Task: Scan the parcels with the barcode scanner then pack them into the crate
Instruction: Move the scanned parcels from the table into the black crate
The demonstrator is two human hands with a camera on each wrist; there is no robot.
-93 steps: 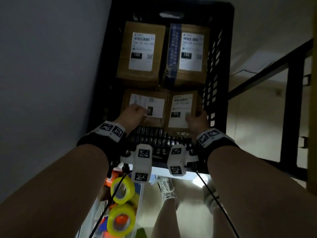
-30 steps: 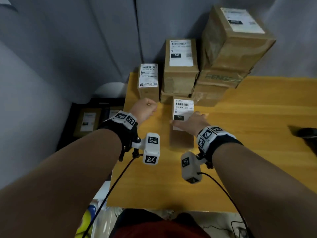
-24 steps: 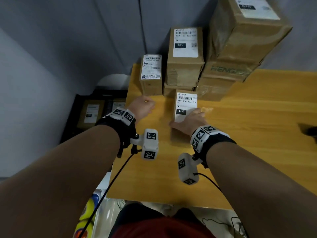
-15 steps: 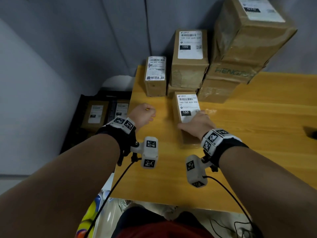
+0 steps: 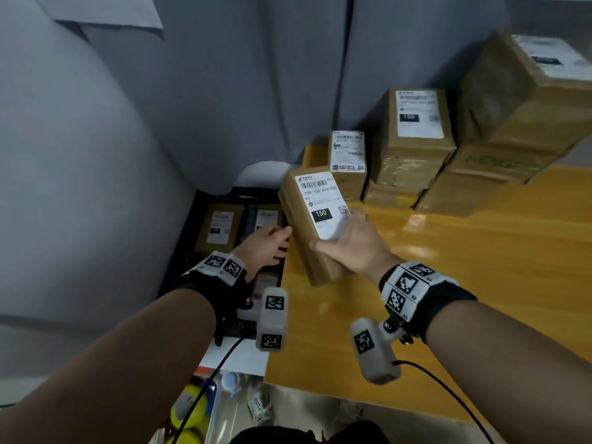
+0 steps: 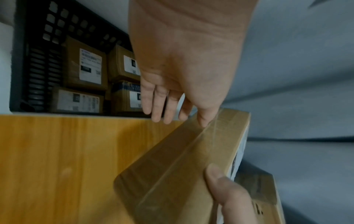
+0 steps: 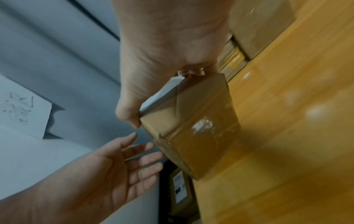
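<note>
Left hand (image 5: 262, 248) reaches out with palm up and fingers straight and spread, holding nothing; its fingertips (image 6: 156, 116) sit just beside the near edge of the parcel, and whether the forefinger actually touches the cardboard cannot be told. Below and beyond that hand, on the floor beside the table's left edge, stands a black plastic lattice-walled crate (image 6: 21, 63), and four brown cardboard parcels with white labels (image 6: 84, 65) lie packed flat inside it. Next to the right comes the brown taped cardboard parcel with a white shipping label marked 150 (image 5: 315, 225), lifted and tilted over the left edge of the yellow wooden table (image 5: 480, 283), its labelled face turned up toward the head camera. Right hand (image 5: 355, 248) grips this parcel at its near end, thumb on one side face and fingers wrapped over the labelled face. Behind, against the grey fabric backdrop (image 5: 240, 91), a small upright brown box with a white label (image 5: 347, 161) stands at the table's far left corner, then a taller labelled brown box marked 150 (image 5: 413, 136) on top of another carton, then a stack of larger brown cartons (image 5: 519, 123) furthest right. No barcode scanner shows in any view.
</note>
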